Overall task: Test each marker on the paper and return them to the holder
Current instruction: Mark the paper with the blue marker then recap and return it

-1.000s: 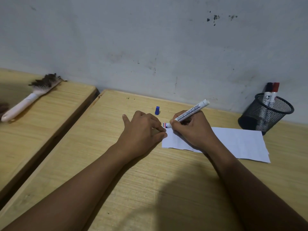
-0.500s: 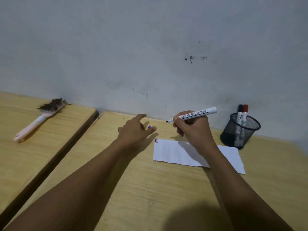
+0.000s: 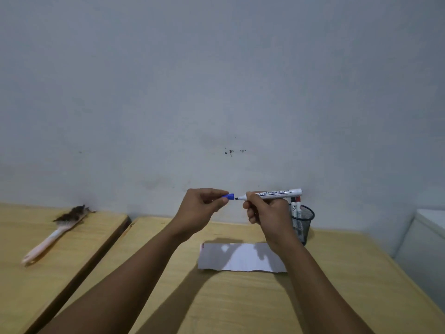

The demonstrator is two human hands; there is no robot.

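Note:
My right hand (image 3: 269,213) holds a white marker (image 3: 277,193) level in the air, its dark tip pointing left. My left hand (image 3: 201,208) pinches a small blue cap (image 3: 228,196) just left of that tip, a small gap between them. Both hands hover above the wooden desk (image 3: 240,297). Below them lies a white sheet of paper (image 3: 240,257) with small colour marks at its left edge. A black mesh holder (image 3: 302,222) stands behind my right hand with a black-capped and a red-capped marker (image 3: 295,208) inside, partly hidden by the hand.
A pink-handled brush (image 3: 54,233) with dark bristles lies on a second wooden desk (image 3: 36,273) to the left, across a dark gap. A grey wall rises close behind. A white object (image 3: 423,242) stands at the desk's right side.
My right hand lifted the marker off the paper. My left hand reached to the blue cap on the desk, picked it up and brought it to the marker tip. The view tilted upward.

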